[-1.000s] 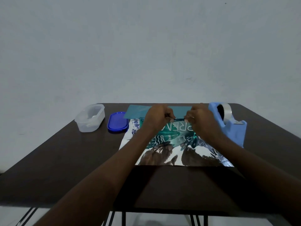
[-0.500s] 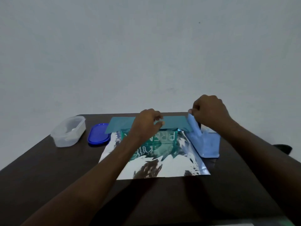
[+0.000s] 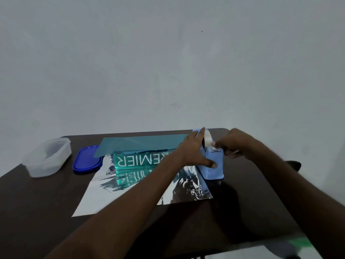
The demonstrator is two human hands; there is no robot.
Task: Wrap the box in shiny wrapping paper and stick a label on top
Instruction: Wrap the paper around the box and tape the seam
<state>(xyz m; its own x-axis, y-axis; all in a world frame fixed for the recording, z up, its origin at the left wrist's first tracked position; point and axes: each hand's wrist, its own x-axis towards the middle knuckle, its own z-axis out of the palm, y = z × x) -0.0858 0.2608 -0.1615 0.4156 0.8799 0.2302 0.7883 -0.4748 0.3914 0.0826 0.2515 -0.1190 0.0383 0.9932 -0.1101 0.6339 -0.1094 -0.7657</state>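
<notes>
A teal box printed "PREMIER" lies on a sheet of shiny silver wrapping paper on the dark table. The paper's far flap lies loose over the top of the box. Just right of the box stands a light blue tape dispenser with a clear tape roll. My left hand holds the dispenser, thumb across its front face and fingers up by the roll. My right hand pinches the tape end at the cutter. No label is visible.
A clear plastic container sits at the far left with its blue lid beside it, next to the paper. A dark object shows past the table's right edge. A wall stands just behind the table.
My left hand has left the paper on the box and moved right onto the dispenser. My right hand has shifted from the dispenser's top to the tape end.
</notes>
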